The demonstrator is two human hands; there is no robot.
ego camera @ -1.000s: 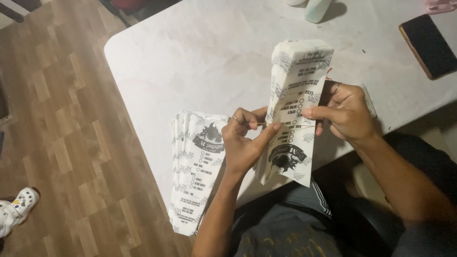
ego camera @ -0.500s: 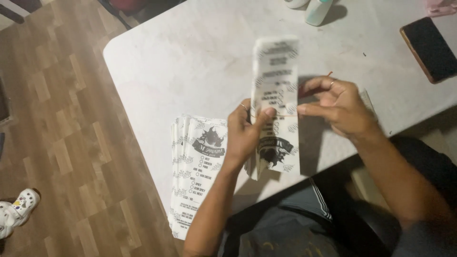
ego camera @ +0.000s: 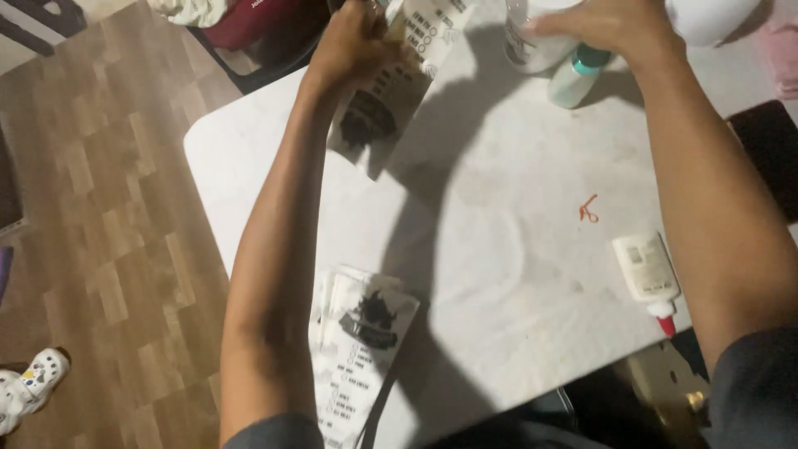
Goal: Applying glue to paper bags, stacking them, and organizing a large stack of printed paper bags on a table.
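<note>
My left hand has lifted the printed paper bag away from the stack near my elbow, clamped on its top, while my right hand, now released, rests open-fingered on a bottle across the desk.

White paper bags printed with black emblems are lying on a white marbled table; a white glue bottle is showing a red tip.

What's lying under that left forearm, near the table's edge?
A stack of printed paper bags lies flat on the white table. The forearm covers the stack's left side, so its full extent and count cannot be seen.
</note>
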